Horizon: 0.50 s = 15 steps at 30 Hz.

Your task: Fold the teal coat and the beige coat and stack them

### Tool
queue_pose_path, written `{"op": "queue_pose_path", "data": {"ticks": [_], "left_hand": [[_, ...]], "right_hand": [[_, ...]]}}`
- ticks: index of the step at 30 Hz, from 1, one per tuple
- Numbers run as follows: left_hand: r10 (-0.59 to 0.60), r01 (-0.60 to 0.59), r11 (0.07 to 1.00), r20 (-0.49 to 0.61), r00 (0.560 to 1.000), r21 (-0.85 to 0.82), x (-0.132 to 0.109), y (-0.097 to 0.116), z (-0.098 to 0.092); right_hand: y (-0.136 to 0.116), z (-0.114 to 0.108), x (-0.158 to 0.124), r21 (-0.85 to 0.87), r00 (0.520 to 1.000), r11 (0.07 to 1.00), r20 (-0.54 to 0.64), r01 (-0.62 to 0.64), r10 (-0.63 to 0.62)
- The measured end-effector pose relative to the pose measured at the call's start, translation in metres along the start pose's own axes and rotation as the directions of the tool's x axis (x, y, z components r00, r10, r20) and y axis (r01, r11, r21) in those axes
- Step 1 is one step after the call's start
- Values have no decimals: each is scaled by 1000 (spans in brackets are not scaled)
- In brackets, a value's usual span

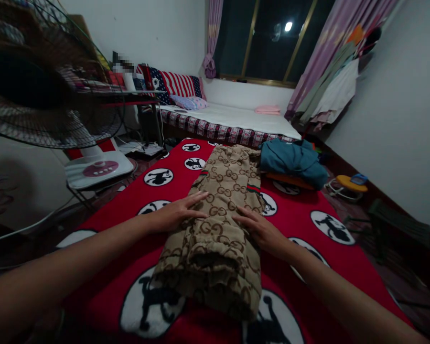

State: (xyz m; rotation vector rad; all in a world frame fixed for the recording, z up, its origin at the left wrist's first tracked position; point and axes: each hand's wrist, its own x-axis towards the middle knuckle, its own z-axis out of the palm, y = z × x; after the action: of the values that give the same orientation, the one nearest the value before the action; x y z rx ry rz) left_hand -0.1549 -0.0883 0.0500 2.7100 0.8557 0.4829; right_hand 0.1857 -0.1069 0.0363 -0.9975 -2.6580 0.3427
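Note:
A tan garment with a brown interlocking-letter pattern [224,191] lies folded lengthwise on a red blanket [297,282] with white circles and black figures. Green and red stripes mark both its sides, and a gathered cuff lies on top near its front end. My left hand [181,211] rests on the garment's left edge, fingers stretched and apart. On the opposite edge lies my right hand [260,228], its fingers also spread flat on the cloth. Beyond it, at the far right of the blanket, sits a pile of folded teal clothing [292,160].
A large fan [53,81] stands at the left, close to a cluttered desk [143,98]. Behind the blanket is a bed [232,119] with pillows. On the right stand a yellow-topped stool [351,183] and a dark chair [397,220]; clothes [331,95] hang by the curtain.

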Motion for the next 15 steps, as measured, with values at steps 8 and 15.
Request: {"op": "queue_pose_path", "data": {"ticks": [8, 15], "left_hand": [[87, -99, 991, 123, 989, 90, -26, -2, -33], [136, -134, 991, 126, 983, -24, -1, 2, -23]], "right_hand": [[1, -25, -37, 0, 996, 997, 38, 81, -81], [9, -2, -10, -89, 999, 995, 33, 43, -40]]}}
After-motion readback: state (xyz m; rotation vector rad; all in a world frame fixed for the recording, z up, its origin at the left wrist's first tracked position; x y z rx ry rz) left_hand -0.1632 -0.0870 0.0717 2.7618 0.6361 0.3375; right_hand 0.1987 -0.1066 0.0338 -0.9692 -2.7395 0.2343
